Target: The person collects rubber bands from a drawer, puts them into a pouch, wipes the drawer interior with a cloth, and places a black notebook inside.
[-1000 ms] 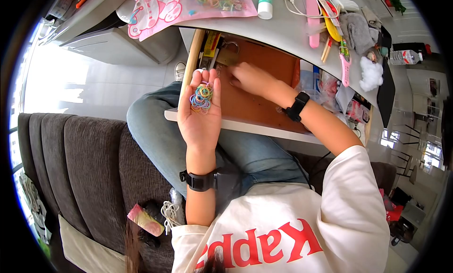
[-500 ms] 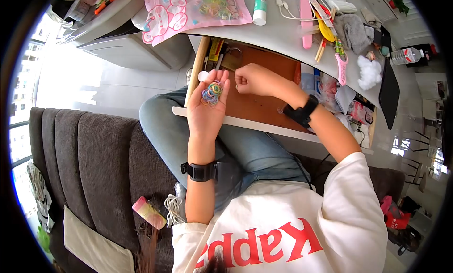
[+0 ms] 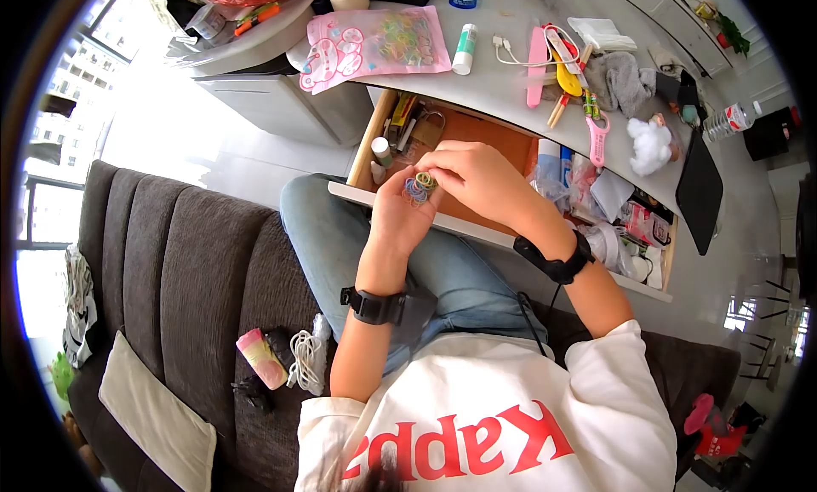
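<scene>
My left hand (image 3: 398,225) is palm up and cupped, with a small heap of colourful elastic hair ties (image 3: 417,189) lying in it. Over it reaches my right hand (image 3: 473,174), its fingers bent and closed beside the hair ties, near the left fingertips. Whatever the right fingertips pinch is hidden. Both hands are above the front of an open drawer (image 3: 483,233). Inside the drawer, a padlock (image 3: 428,129) and a small white-capped bottle (image 3: 381,147) are just beyond my left hand.
On the desk lie a pink bag of coloured bands (image 3: 387,45), a glue stick (image 3: 465,49), a white cable (image 3: 511,56), pink scissors (image 3: 597,141) and white stuffing (image 3: 650,145). Plastic packets (image 3: 608,194) fill the drawer's right side. A sofa (image 3: 204,262) is at left.
My right hand has moved left from above the drawer to the hair ties in my left palm. The view has shifted, showing more of the desk and drawer.
</scene>
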### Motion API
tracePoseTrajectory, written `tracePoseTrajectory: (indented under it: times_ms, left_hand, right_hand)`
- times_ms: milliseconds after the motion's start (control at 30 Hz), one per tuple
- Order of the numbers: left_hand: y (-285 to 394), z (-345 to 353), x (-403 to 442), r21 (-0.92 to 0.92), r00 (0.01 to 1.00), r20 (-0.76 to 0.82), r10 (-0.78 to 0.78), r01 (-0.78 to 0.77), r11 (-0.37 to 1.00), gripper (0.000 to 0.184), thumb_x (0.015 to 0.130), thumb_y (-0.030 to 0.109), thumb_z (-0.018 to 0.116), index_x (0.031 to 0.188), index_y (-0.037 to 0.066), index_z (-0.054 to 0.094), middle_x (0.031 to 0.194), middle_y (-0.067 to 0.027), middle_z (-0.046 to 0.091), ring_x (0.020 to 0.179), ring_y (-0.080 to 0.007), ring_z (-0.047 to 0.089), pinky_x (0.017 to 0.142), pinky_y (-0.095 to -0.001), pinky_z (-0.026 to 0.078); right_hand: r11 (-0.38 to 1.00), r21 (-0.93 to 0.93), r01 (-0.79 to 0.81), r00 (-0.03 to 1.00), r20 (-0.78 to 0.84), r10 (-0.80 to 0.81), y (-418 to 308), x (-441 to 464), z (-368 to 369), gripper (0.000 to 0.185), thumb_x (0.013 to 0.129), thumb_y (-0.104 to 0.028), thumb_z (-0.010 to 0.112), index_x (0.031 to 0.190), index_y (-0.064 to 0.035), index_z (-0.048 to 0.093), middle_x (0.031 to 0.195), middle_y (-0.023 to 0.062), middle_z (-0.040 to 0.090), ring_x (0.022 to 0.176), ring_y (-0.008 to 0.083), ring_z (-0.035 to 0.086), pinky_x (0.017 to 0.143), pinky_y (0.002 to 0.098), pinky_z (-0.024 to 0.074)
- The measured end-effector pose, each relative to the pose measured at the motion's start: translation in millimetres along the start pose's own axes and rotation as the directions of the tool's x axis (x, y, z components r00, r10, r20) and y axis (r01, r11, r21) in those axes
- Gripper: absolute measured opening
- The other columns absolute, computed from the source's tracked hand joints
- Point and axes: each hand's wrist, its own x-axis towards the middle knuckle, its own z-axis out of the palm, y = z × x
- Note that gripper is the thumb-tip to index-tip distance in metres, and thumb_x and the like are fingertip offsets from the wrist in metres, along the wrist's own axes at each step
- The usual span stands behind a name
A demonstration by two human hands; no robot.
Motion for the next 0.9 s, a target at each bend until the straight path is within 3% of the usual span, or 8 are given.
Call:
tracePoseTrajectory:
  times_ms: [200, 300, 333, 433, 467, 567, 700, 900]
  left_hand:
    - [-9, 7, -6, -0.045, 0.994, -0.108, -0.025, 0.02, 0.999, 0.02, 0.093, 0.015, 0.041, 0.097, -0.002, 0.05, 0.098, -0.0121, 0.055, 0.093, -0.0229, 0.055, 0.087, -0.0348, 0.048]
    - [-6, -5, 4, -0.129, 0.99, 0.07, -0.123, 0.131, 0.983, 0.02, 0.093, 0.02, 0.044, 0.089, 0.002, 0.051, 0.092, -0.0113, 0.055, 0.087, -0.0205, 0.055, 0.08, -0.033, 0.049]
    - [-6, 6, 6, -0.055, 0.991, -0.066, -0.112, 0.109, 0.993, 0.022, 0.093, 0.022, 0.046, 0.08, 0.005, 0.048, 0.08, -0.0068, 0.052, 0.074, -0.0155, 0.052, 0.066, -0.0278, 0.048]
    - [4, 4, 19, -0.171, 0.942, 0.18, -0.281, 0.312, 0.935, 0.022, 0.092, 0.022, 0.048, 0.076, 0.007, 0.045, 0.073, -0.0029, 0.047, 0.062, -0.0112, 0.045, 0.052, -0.0222, 0.04]
    - [5, 7, 22, -0.186, 0.959, 0.054, -0.279, 0.284, 0.941, 0.025, 0.092, 0.023, 0.05, 0.073, 0.01, 0.041, 0.066, 0.0017, 0.039, 0.053, -0.0066, 0.036, 0.043, -0.0178, 0.028]
    - [18, 2, 28, -0.217, 0.944, 0.179, -0.276, 0.311, 0.925, 0.032, 0.095, 0.027, 0.045, 0.067, 0.012, 0.038, 0.061, 0.0043, 0.032, 0.049, -0.005, 0.031, 0.04, -0.0183, 0.023]
    - [44, -6, 25, -0.125, 0.982, 0.141, -0.128, 0.146, 0.981, 0.037, 0.094, 0.031, 0.048, 0.064, 0.015, 0.032, 0.057, 0.0064, 0.028, 0.046, -0.0036, 0.025, 0.038, -0.0182, 0.019]
    - [99, -11, -1, 0.021, 0.996, 0.072, 0.052, -0.053, 0.998, 0.042, 0.098, 0.029, 0.035, 0.059, 0.015, 0.028, 0.055, 0.0049, 0.022, 0.045, -0.0069, 0.018, 0.038, -0.0215, 0.016]
  right_hand:
    - [0.992, 0.124, 0.006, 0.999, -0.048, 0.0, -8, -14, -10, 0.013, 0.08, -0.005, 0.052, 0.088, -0.0013, 0.061, 0.081, 0.0137, 0.061, 0.075, 0.0315, 0.058, 0.066, 0.0381, 0.0467]
    - [0.994, 0.107, 0.003, 0.998, -0.067, 0.005, -10, -15, -28, 0.012, 0.08, -0.003, 0.053, 0.089, -0.0006, 0.06, 0.081, 0.0145, 0.061, 0.073, 0.0319, 0.058, 0.064, 0.0362, 0.0465]
    - [0.995, 0.095, -0.01, 0.997, -0.076, 0.017, -8, -12, -35, 0.012, 0.08, -0.003, 0.053, 0.089, -0.0004, 0.06, 0.082, 0.0147, 0.061, 0.072, 0.0315, 0.058, 0.063, 0.0357, 0.0464]
    - [0.994, 0.075, -0.079, 0.989, -0.117, 0.087, 1, 8, -50, 0.012, 0.08, -0.003, 0.054, 0.09, 0.0003, 0.06, 0.081, 0.015, 0.062, 0.069, 0.0272, 0.06, 0.061, 0.0328, 0.0461]
    - [0.991, 0.055, -0.119, 0.985, -0.117, 0.124, 5, 19, -54, 0.013, 0.081, -0.003, 0.054, 0.092, 0.0004, 0.061, 0.081, 0.0145, 0.063, 0.07, 0.0251, 0.061, 0.063, 0.0311, 0.047]
    - [0.991, 0.035, -0.127, 0.979, -0.157, 0.13, 8, 55, -51, 0.014, 0.082, -0.006, 0.055, 0.092, 0.001, 0.061, 0.081, 0.0151, 0.064, 0.071, 0.0238, 0.062, 0.064, 0.0308, 0.0479]
    - [0.997, 0.013, -0.079, 0.976, -0.203, 0.08, 10, 111, -9, 0.015, 0.081, -0.009, 0.057, 0.09, 0.0012, 0.06, 0.079, 0.0171, 0.064, 0.072, 0.0263, 0.063, 0.065, 0.0334, 0.048]
    - [0.869, -0.495, -0.006, 0.968, -0.221, -0.119, 16, 176, 78, 0.04, 0.065, -0.006, 0.064, 0.104, -0.0025, 0.054, 0.107, 0.0139, 0.05, 0.102, 0.0284, 0.048, 0.084, 0.0388, 0.0398]
